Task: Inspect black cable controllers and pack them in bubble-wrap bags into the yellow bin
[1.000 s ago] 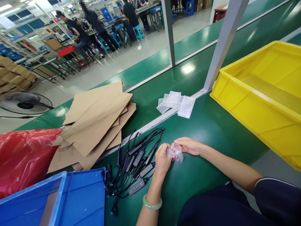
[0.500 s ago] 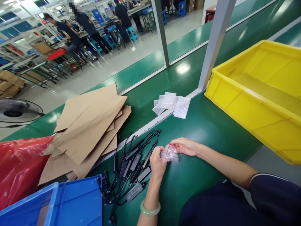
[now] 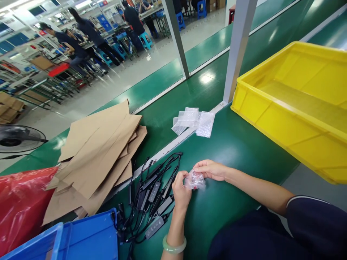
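Observation:
Between my two hands is a crumpled clear plastic bag (image 3: pixel 195 180), with a bit of red showing in it or behind it. My left hand (image 3: pixel 182 187), with a pale green bangle on the wrist, is closed on the bag's left side. The fingers of my right hand (image 3: pixel 211 169) pinch its upper right edge. What the bag contains, if anything, I cannot make out. Just left of my left hand lies a tangled heap of black power adapters (image 3: pixel 154 191) with cables. Several bubble wrap pouches (image 3: pixel 205 124) lie farther back, across the metal strip.
A stack of cardboard sheets (image 3: pixel 100 144) lies at the left, beside a red plastic bag (image 3: pixel 24 206) and a blue bin (image 3: pixel 89 234). The large yellow bin (image 3: pixel 271 119) stands at the right. Grey posts (image 3: pixel 235 54) rise from the green bench (image 3: pixel 233 141). People work far behind.
The camera view has shifted slightly. Both hands stay on the plastic bag; the right fingers have moved a little across its top edge.

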Motion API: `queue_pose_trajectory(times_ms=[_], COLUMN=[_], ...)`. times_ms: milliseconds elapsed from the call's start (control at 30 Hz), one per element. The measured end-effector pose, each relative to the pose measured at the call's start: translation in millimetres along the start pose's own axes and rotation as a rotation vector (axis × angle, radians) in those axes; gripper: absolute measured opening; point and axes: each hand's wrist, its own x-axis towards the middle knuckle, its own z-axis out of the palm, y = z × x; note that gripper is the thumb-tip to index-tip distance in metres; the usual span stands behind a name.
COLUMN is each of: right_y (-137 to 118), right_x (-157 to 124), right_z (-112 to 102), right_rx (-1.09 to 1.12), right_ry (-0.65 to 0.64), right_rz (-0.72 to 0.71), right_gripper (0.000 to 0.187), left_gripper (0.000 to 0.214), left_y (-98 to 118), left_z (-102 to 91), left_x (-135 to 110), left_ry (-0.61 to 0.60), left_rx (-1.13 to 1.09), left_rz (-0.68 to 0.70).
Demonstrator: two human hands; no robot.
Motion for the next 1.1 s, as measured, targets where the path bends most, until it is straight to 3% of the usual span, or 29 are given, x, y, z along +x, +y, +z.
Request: queue_pose_trajectory(times_ms=[267, 367, 567, 833, 967, 1100], right_y=[3.1, 5.3, 4.9, 0.3, -1.3, -2.2], right_x=[5.9, 6.6, -1.4, -12.0, -14.7, -13.8], right_z=[-8.8, -11.3, -6.4, 11.7, 19.0, 15.0], right_rx=[-0.199, -0.37, -0.744, -1.065, -1.081, -1.102], right_ry=[0.064, 0.133, 0.22, 0.194, 0.159, 0.201], right_rz=[-0.11, -0.232, -0.511, -0.832, -0.833, -0.758], right_gripper=[0.01, 0.008, 0.01, 0.017, 0.016, 0.014], left_gripper=[0.004, 0.011, 0.03, 0.041, 0.037, 0.037], left_y=[5.0, 9.0, 11.5, 17.4, 22.6, 26.4], left_z=[-0.6, -3.3, -12.3, -11.0, -3.0, -2.2], left_x=[0.3, 5.0, 14.4, 10.4, 10.1, 12.4], left_ry=[-0.036, -0.001, 0.048, -0.09, -0.148, -0.142], left_rx=[-0.15, -0.313, -0.849, -0.968, -0.967, -0.953], left_rz=[-0.164, -0.291, -0.637, -0.755, -0.784, -0.787])
